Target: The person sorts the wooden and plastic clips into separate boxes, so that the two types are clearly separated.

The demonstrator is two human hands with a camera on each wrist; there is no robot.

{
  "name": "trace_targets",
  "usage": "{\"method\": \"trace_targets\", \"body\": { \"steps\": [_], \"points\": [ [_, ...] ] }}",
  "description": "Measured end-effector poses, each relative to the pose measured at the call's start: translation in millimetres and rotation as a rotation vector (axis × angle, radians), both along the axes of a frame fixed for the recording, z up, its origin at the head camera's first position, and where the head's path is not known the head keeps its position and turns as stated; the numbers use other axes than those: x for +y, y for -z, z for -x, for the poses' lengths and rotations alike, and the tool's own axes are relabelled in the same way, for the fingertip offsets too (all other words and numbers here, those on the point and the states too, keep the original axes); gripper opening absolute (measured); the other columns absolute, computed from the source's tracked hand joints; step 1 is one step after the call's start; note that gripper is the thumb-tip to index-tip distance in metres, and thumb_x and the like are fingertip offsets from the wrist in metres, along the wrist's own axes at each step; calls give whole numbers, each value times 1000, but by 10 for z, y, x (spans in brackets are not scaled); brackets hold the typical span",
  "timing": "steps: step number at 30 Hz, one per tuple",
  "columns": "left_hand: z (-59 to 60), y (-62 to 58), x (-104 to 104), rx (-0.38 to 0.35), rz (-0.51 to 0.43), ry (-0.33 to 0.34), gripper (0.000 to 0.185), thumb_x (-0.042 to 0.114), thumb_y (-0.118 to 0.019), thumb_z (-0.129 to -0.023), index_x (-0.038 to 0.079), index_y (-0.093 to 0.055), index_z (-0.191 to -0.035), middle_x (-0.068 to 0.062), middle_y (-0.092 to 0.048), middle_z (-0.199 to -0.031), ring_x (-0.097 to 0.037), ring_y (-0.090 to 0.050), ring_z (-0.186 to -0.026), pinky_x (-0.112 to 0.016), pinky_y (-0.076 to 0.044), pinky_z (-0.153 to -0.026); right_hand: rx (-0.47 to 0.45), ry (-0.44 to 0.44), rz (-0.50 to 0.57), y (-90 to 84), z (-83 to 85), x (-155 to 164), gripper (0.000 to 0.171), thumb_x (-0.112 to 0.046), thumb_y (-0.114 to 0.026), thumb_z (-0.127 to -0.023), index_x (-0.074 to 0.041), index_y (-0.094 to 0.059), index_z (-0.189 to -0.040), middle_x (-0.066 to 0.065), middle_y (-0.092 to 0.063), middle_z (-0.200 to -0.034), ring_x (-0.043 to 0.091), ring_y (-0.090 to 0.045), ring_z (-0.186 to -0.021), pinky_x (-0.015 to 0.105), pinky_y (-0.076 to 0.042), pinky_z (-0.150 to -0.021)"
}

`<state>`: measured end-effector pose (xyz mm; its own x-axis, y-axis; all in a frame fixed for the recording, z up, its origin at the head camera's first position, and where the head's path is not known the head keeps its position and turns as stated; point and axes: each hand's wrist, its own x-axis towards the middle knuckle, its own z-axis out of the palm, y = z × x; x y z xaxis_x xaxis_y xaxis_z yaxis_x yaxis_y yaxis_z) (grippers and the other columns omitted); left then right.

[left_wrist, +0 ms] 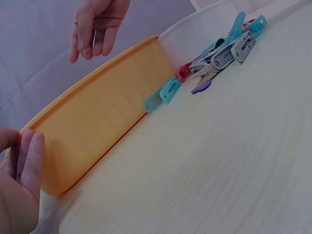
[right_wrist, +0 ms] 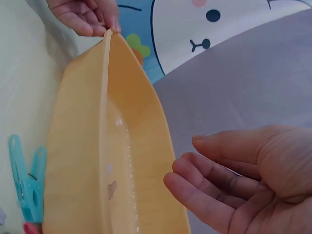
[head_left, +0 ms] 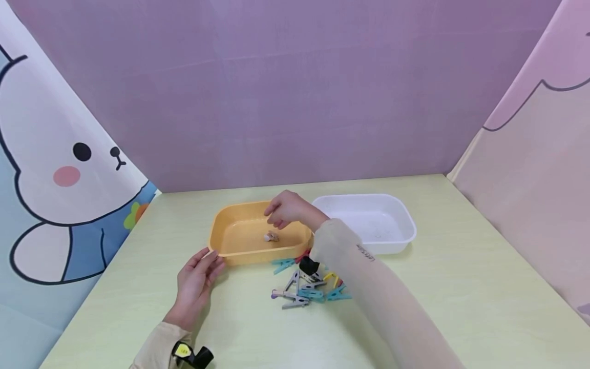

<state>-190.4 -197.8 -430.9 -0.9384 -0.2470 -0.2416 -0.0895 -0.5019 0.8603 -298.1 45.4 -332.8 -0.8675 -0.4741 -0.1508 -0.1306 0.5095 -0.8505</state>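
Observation:
My left hand (head_left: 195, 287) pinches the near left corner of the yellow-orange tray (head_left: 251, 258), thumb at the rim and fingers against the outer wall. Over the tray's right half hovers my right hand (head_left: 290, 209); its fingers are loosely bent, and the right wrist view shows nothing between them. Below it, a small white and brownish object (head_left: 271, 236) lies on the tray floor, too small to identify. In front of the tray is a pile of clothespins in grey, teal, red and yellow, among them a teal clothespin (left_wrist: 163, 95) by the tray wall. My right forearm partly covers the pile.
A white tray (head_left: 392, 247) stands right beside the yellow-orange one, partly behind my right wrist. Both are on a pale wood-grain table (head_left: 461, 287). A purple backdrop (head_left: 295, 102) rises behind, and printed cartoon panels stand at the left and right.

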Motion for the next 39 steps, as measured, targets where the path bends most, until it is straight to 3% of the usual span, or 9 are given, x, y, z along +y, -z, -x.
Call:
{"method": "trace_targets", "body": {
  "steps": [6, 11, 15, 21, 28, 33, 39],
  "points": [
    [6, 2, 2, -2, -4, -5, 19, 2, -61, -98, 7, -53, -115, -2, -69, -81, -9, -69, -75, -24, -59, -77, 14, -54, 0, -141, -151, 16, 18, -1, -72, -89, 1, -72, -106, 13, -70, -89, 37, -70, -91, 29, -61, -70],
    [7, -2, 3, -9, -6, -6, 20, 1, -61, -97, 7, -52, -114, -2, -69, -80, -10, -69, -75, -24, -59, -76, 49, -168, -16, -213, -323, 17, 18, -3, -72, -89, 0, -72, -107, 15, -72, -90, 32, -71, -83, 35, -61, -75],
    [2, -4, 10, -9, -3, -6, 19, 1, -61, -98, 8, -52, -113, -1, -69, -79, -9, -69, -75, -24, -59, -77, 81, -245, -54, -232, -465, 2, 16, -5, -72, -91, -1, -73, -106, 8, -72, -85, 31, -71, -83, 32, -61, -73],
    [6, -10, 14, -20, -2, -7, 20, 1, -60, -98, 7, -51, -115, -1, -68, -79, -9, -69, -75, -24, -59, -77, 93, -290, -99, -225, -644, -23, 14, -3, -73, -90, -1, -74, -103, 1, -70, -79, 20, -67, -71, 26, -59, -67],
    [11, -8, 22, -9, 1, -3, 19, 1, -60, -98, 7, -51, -114, -1, -69, -79, -9, -69, -75, -24, -59, -77, 109, -349, -108, -50, -744, -1, 11, -2, -74, -87, -3, -74, -98, -1, -68, -74, 16, -64, -64, 29, -58, -65],
    [16, -14, 25, -25, -4, -10, 21, 1, -60, -98, 8, -50, -116, -1, -68, -81, -9, -69, -75, -24, -59, -78, 107, -387, -130, 146, -777, 8, 11, 1, -75, -85, -2, -74, -95, -3, -67, -73, 16, -66, -67, 21, -55, -63],
    [9, -24, 28, -32, -3, -3, 23, 2, -60, -98, 7, -49, -118, -2, -68, -81, -9, -69, -76, -24, -59, -79, 89, -420, -160, 383, -782, -7, 13, 4, -77, -83, 1, -75, -95, -4, -66, -71, 5, -59, -67, 17, -51, -65]
  ]
}}
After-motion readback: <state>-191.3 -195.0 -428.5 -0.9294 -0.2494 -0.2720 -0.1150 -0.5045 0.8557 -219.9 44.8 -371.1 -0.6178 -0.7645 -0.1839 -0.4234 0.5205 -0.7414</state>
